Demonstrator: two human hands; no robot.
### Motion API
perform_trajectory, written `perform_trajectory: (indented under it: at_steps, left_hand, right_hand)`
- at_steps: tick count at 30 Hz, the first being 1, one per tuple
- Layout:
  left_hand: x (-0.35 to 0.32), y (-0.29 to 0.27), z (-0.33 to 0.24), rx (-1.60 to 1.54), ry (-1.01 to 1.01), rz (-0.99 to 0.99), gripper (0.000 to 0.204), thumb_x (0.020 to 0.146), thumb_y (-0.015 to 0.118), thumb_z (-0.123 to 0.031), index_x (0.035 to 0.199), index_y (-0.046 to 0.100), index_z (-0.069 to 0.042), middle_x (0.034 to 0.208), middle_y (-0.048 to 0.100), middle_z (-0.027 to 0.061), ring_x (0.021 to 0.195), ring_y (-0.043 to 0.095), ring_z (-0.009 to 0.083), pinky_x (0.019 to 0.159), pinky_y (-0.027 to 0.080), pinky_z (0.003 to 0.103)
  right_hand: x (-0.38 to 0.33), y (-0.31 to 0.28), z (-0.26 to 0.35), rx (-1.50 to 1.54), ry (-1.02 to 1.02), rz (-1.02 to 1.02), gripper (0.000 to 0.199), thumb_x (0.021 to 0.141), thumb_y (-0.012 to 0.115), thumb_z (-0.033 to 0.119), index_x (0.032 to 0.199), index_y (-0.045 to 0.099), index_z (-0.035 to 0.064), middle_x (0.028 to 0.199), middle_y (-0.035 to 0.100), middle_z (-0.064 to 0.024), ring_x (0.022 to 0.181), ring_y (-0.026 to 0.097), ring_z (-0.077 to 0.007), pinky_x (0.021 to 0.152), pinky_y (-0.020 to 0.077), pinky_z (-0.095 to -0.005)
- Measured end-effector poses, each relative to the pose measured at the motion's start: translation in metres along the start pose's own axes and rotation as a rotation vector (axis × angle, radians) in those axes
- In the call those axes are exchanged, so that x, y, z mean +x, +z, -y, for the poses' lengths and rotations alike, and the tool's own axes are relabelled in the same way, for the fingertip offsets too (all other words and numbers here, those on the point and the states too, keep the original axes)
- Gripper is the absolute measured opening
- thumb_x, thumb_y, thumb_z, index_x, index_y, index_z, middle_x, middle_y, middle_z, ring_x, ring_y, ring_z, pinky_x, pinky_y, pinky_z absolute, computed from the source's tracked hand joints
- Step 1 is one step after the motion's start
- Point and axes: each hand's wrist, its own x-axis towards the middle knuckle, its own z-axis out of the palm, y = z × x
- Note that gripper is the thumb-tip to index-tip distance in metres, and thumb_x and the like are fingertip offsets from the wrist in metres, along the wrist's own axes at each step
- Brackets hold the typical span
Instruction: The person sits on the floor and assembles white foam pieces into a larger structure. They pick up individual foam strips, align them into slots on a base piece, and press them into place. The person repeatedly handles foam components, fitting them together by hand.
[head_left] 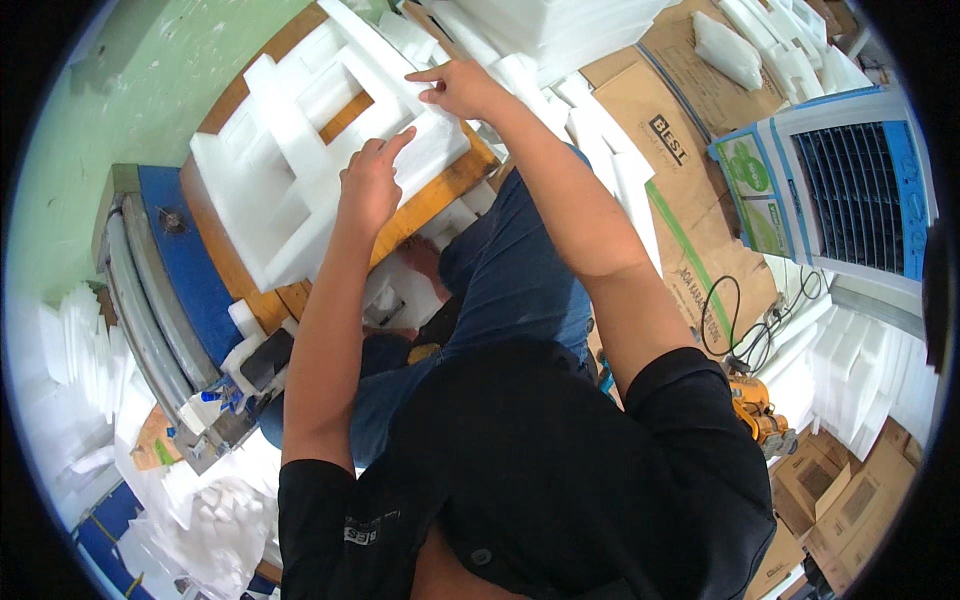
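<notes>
A large white foam packing frame [285, 135] with square openings lies on a wooden table [425, 205] in front of me. My left hand [372, 178] is at its near right side, one digit stretched out and the other fingers curled. Farther up, my right hand [462, 90] is at the frame's right edge, with its index finger pointing left and its thumb apart. Neither hand appears to grip anything. Whether the fingertips press on the foam or hover just over it is hard to tell.
Left of the table stands a blue machine with grey rollers [150, 290]. White foam stacks [560, 35] rise at the back. Flat cardboard [670, 190], a blue-and-white air cooler [840, 185] and a black cable [740, 345] are on the right. Plastic sheeting [220, 530] lies lower left.
</notes>
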Motion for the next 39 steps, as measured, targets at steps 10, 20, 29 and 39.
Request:
perform_trajectory:
  at_steps: [10,20,29,39]
  left_hand:
    - [0.001,-0.007,-0.01,0.006,-0.016,0.008,0.07,0.087,0.059,0.013,0.145,0.059,-0.026,0.126,0.064,0.013,0.116,0.063,0.0362,0.101,0.052,0.046]
    - [-0.005,0.018,-0.002,0.082,0.004,-0.103,0.073,0.085,0.062,0.006,0.148,0.058,-0.033,0.128,0.063,0.0126,0.122,0.061,0.0353,0.1,0.05,0.056]
    - [-0.029,0.01,-0.013,0.084,-0.097,-0.202,0.071,0.091,0.068,-0.009,0.153,0.049,-0.037,0.157,0.048,0.0106,0.146,0.045,0.0326,0.125,0.021,0.065]
    - [-0.129,-0.029,0.077,0.241,-0.376,-0.189,0.057,0.103,0.06,-0.018,0.158,0.044,-0.021,0.162,0.045,0.0053,0.152,0.039,0.026,0.129,0.02,0.056]
  right_hand:
    - [-0.007,-0.008,0.007,-0.042,0.056,0.025,0.04,0.099,0.07,0.037,0.138,0.067,0.0402,0.103,0.075,-0.0208,0.101,0.072,-0.0355,0.096,0.0552,-0.0451]
    - [-0.004,0.006,-0.006,-0.002,-0.05,-0.061,0.04,0.095,0.074,0.027,0.135,0.071,0.0323,0.116,0.074,-0.0243,0.103,0.072,-0.0387,0.096,0.0544,-0.0443]
    - [-0.002,-0.01,0.019,-0.18,0.034,0.002,0.04,0.097,0.071,0.031,0.136,0.071,0.0276,0.08,0.072,-0.0178,0.074,0.069,-0.0292,0.079,0.0553,-0.0402]
    - [-0.037,-0.017,0.073,-0.275,-0.533,-0.053,0.038,0.087,0.081,0.026,0.122,0.077,0.0114,0.114,0.073,-0.0194,0.106,0.069,-0.0376,0.095,0.0542,-0.0436]
